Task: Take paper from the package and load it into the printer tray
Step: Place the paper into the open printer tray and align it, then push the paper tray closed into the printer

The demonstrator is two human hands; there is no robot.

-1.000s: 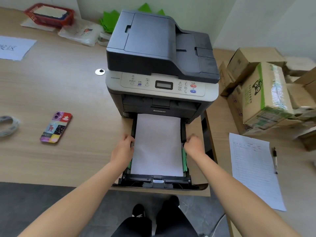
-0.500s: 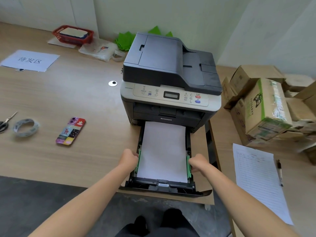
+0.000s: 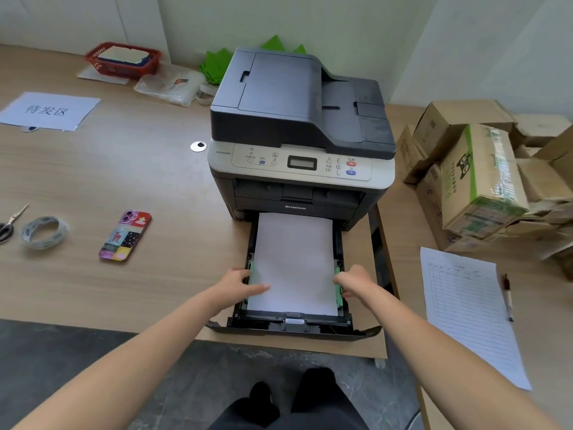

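A phone [image 3: 125,236] lies on the desk [image 3: 124,181] at left. The left hand [image 3: 238,285] rests loosely open, fingers flat on the paper stack [image 3: 294,262] lying in the pulled-out printer tray [image 3: 291,325]. The right hand [image 3: 355,280] curls closed around the tray's right green guide [image 3: 338,301].

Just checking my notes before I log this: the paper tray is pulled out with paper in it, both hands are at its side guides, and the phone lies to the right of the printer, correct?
Not quite: the phone lies to the left of the printer, as the head view shows. The rest holds: the paper tray is pulled out with paper in it, and the left hand and right hand are at its side guides.
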